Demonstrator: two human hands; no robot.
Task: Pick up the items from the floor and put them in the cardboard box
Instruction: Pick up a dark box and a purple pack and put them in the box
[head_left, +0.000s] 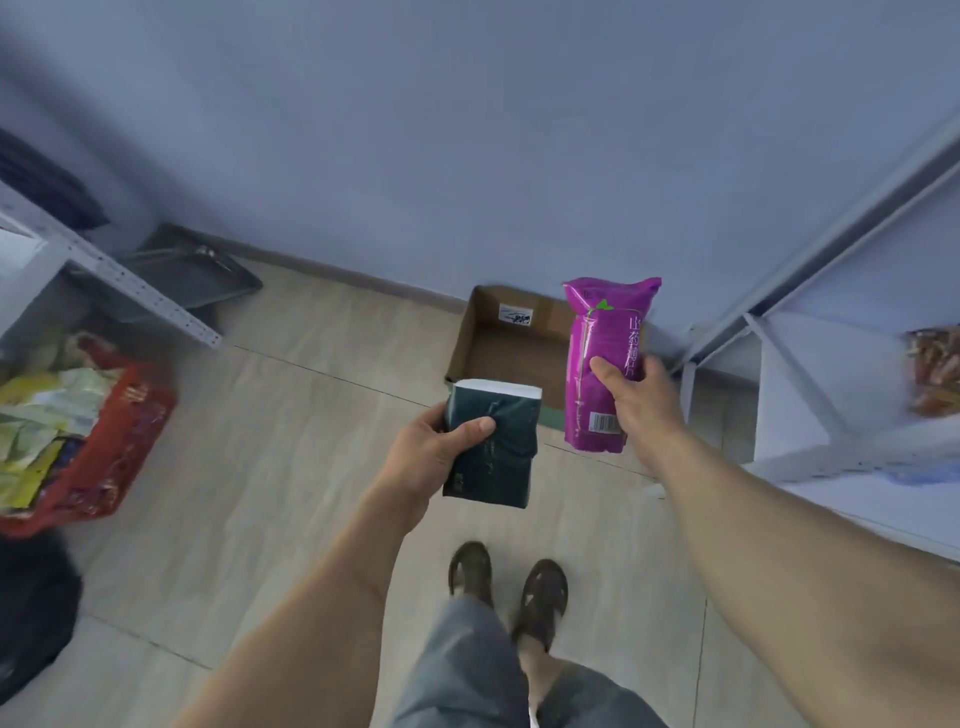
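Observation:
An open cardboard box stands on the floor against the wall, ahead of me; its visible inside looks bare. My left hand grips a dark green tissue pack by its left side, held just in front of the box's near edge. My right hand holds a tall purple snack bag upright by its lower half, above the box's right side. Both packs hide part of the box.
A red basket full of packets sits on the floor at the left, with a black bag below it. White metal shelves stand at the left and right. A grey tray lies in the left corner. My feet stand on tiled floor.

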